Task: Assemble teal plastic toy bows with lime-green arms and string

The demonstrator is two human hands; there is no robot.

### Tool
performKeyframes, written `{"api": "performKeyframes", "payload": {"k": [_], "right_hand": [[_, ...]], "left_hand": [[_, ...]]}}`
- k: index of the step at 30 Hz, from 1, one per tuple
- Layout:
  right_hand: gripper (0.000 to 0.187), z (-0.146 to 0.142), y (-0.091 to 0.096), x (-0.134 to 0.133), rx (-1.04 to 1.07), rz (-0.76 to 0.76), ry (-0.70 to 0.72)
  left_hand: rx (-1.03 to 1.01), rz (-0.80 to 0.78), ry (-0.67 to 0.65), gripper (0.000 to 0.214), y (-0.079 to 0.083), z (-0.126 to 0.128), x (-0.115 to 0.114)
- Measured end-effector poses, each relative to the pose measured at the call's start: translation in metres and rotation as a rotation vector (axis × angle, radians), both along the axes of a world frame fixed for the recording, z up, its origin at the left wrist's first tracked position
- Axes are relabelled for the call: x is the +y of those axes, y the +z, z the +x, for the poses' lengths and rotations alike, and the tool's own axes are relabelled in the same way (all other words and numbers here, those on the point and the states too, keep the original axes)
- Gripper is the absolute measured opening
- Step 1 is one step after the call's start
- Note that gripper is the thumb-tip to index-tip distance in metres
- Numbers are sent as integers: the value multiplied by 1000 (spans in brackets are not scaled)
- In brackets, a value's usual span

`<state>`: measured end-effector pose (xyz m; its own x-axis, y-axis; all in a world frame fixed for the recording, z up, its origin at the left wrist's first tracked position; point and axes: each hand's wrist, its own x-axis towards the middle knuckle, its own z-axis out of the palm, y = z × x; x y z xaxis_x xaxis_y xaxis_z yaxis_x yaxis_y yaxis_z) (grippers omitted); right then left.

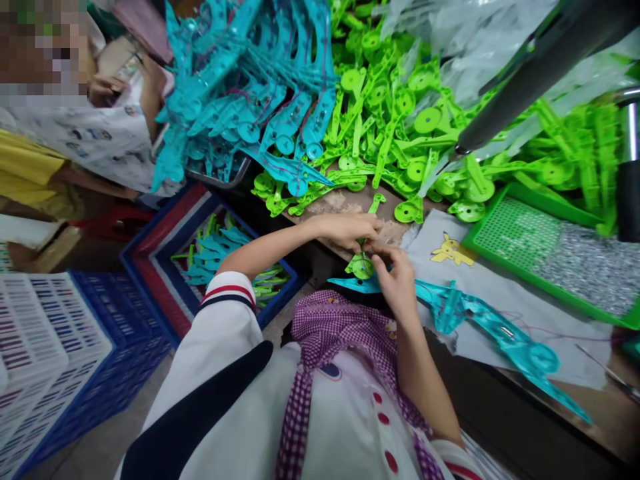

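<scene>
My left hand (350, 228) closes its fingers around the arm of a bright green plastic part with a round end (361, 267), at the table's near edge. From the other side my right hand (397, 277) pinches the same part, thumb and fingertips close to the left fingers. Anything small between the fingertips is hidden. Below and right of the hands lies a long teal plastic part (450, 310), partly behind my right wrist, with a thin reddish wire trailing from it. A white cloth (435, 277) with a yellow cartoon figure lies under part of it.
Green parts (375, 113) and wired teal parts (250, 87) are heaped behind. A dark tool (520, 80) hangs over them. On the right stands a green tray (540, 283) of small metal pieces. A blue crate (137, 257) stands left; another person's hand (107, 87) is upper left.
</scene>
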<state>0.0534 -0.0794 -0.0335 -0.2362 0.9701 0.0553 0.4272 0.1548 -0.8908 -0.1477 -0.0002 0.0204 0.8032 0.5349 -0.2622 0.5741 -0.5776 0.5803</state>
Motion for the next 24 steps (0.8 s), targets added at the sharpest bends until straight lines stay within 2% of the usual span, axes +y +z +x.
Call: {"api": "performKeyframes", "payload": {"k": [3,9,13,17,24], "right_hand": [[27,0,0,0,-11,-11,-3],[31,-1,2,-1,-128,-17,45],[32,-3,3,-3,-176,-14,39],[32,-6,3,-6,-257,13,52],[32,-11,1,-8,-352,68,42]], "left_hand": [[6,18,0,8,-2,0,0],[-97,48,59,7,-16,-9,-3],[-153,75,169,6,-22,-22,-16],[-234,102,278,15,-30,-32,-35],[-305,135,552,9,-50,-21,-58]]}}
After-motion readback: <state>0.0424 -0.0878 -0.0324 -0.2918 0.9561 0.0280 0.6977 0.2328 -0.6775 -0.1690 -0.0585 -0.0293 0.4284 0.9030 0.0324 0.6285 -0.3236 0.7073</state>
